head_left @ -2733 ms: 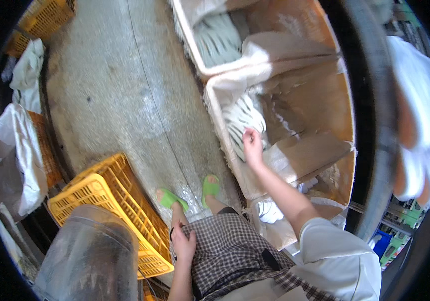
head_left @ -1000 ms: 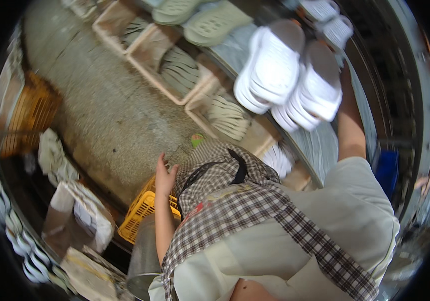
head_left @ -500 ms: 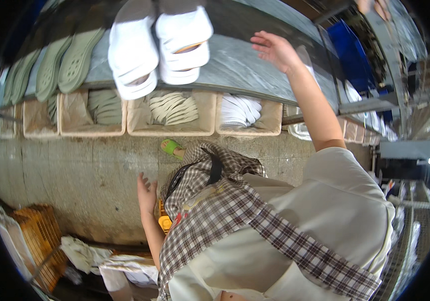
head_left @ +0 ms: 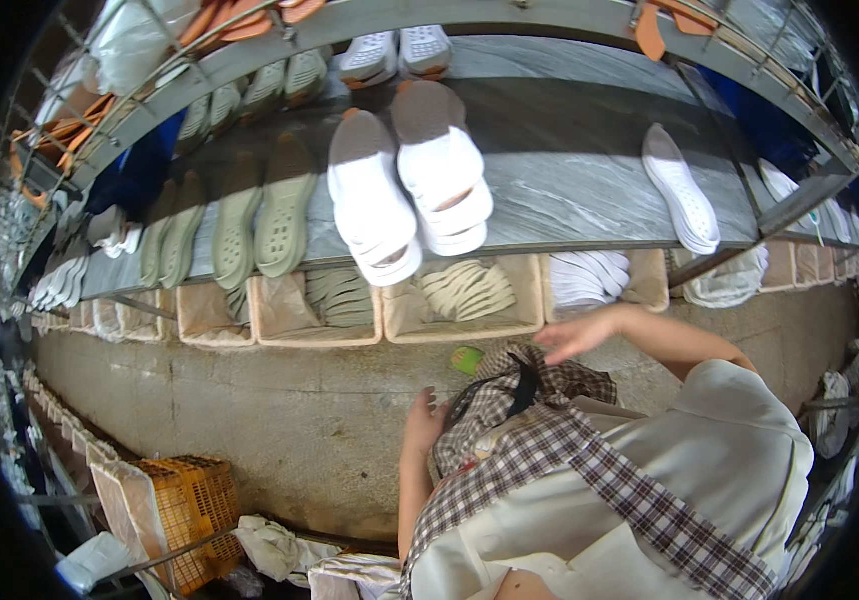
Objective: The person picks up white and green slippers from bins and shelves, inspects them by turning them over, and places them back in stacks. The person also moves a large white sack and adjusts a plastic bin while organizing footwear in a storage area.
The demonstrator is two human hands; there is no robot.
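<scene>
My right hand (head_left: 584,335) hangs in front of my apron, below the bench edge, its fingers stretched out and nothing in them. My left hand (head_left: 424,422) is low at my left side, fingers loosely apart, also without anything. On the grey marbled bench (head_left: 559,130) in front of me stand two stacks of white shoe soles, the left stack (head_left: 369,205) and the right stack (head_left: 441,165). A single white sole (head_left: 679,190) lies farther right. Green perforated soles (head_left: 284,210) are lined up on the left. Neither hand touches any of them.
Under the bench edge runs a row of lined bins: white strips (head_left: 589,277), cream strips (head_left: 467,290) and green strips (head_left: 341,298) lie in them. An overhead rail (head_left: 529,22) holds orange pieces (head_left: 651,35). Behind at left are an orange crate (head_left: 194,520) and crumpled cloth (head_left: 279,548).
My right hand has drawn back from over the bench to the front of my apron. The view has shifted, showing more of the bench's far side. My left hand stays low.
</scene>
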